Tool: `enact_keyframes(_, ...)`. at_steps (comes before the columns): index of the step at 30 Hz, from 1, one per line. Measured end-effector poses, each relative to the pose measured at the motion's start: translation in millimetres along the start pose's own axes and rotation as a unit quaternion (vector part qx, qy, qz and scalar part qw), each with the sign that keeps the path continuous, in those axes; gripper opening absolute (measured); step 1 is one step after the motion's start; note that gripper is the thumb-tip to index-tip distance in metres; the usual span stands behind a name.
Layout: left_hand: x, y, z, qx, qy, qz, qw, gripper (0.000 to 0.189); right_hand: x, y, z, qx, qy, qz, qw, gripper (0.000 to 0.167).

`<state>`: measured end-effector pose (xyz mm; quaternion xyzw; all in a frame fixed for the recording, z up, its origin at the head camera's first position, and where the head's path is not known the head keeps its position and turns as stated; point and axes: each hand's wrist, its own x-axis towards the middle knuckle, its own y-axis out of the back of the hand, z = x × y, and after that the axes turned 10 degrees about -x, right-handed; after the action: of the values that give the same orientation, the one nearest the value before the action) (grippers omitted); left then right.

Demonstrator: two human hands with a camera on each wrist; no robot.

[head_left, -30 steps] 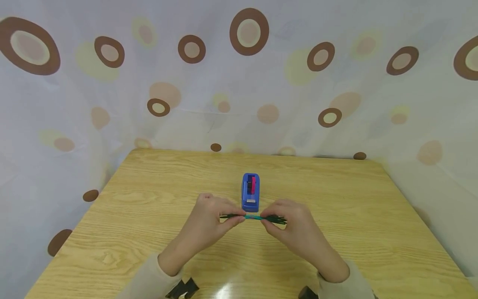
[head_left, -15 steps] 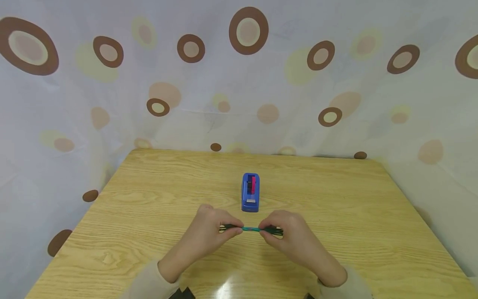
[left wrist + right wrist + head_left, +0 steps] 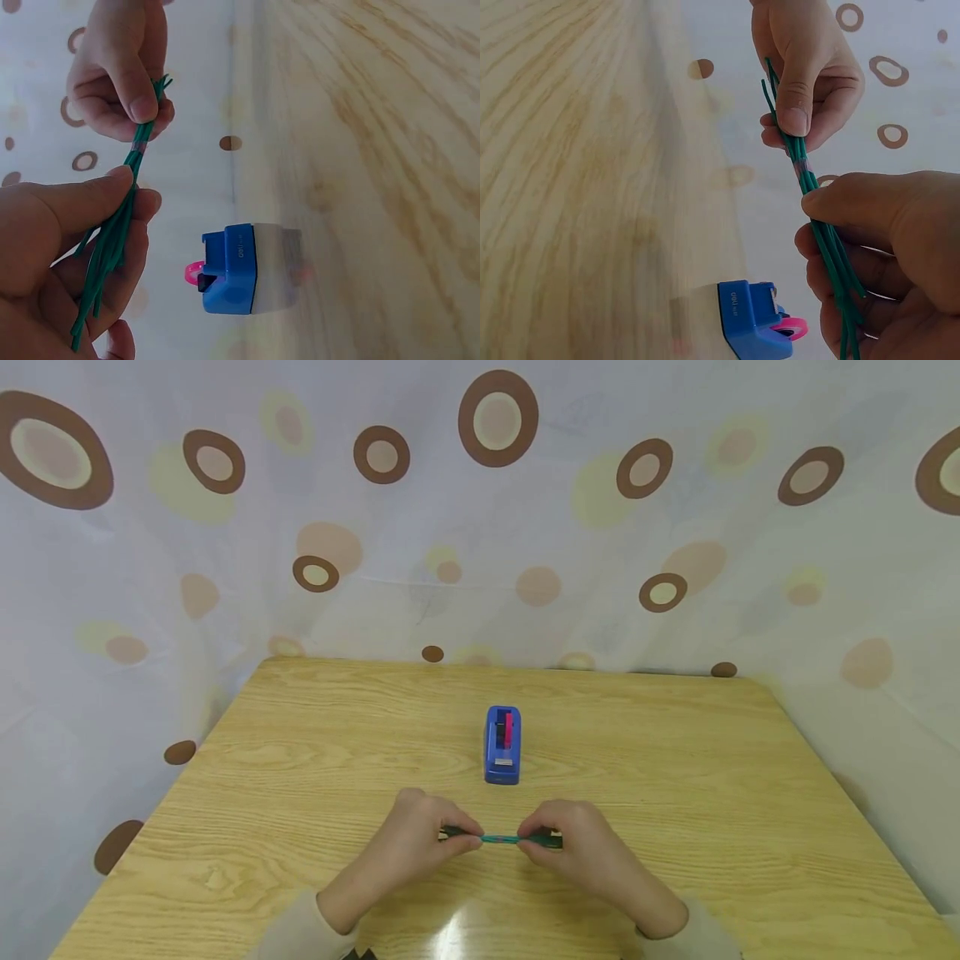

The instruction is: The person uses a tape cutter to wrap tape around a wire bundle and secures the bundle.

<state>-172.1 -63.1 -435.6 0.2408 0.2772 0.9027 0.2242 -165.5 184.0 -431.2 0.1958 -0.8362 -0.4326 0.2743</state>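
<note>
A bundle of thin green strands (image 3: 500, 839) stretches sideways between both hands, above the table. My left hand (image 3: 416, 839) pinches its left part between thumb and fingers. On the other side, my right hand (image 3: 581, 847) pinches the right part the same way. In the left wrist view, a pinkish, see-through band of tape (image 3: 138, 146) wraps the bundle between the hands. Loose strand ends fan out past the fingers in both wrist views. The blue tape dispenser (image 3: 502, 745) with a pink roll stands beyond the hands, touched by neither.
The wood-grain table (image 3: 300, 735) reaches back to a pale curtain (image 3: 420, 527) printed with brown circles, which also hangs along both sides. Light glares off the table's front part.
Both hands have drawn the bundle toward the body, away from the tape dispenser. Their pinch on it persists, and the dispenser stays in place.
</note>
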Motion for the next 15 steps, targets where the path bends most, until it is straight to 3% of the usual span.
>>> enact_keyframes(6,-3.3,-4.9,-8.8,-0.002,0.017,-0.04,0.9991,0.004,-4.0,-10,8,0.013,-0.014,-0.041,0.999,0.006)
enact_keyframes(15,-10.9,-11.0,-18.8,-0.01,0.051,-0.081,0.9954,0.005,-9.6,-23,13,0.036,-0.002,-0.078,0.9963,0.004)
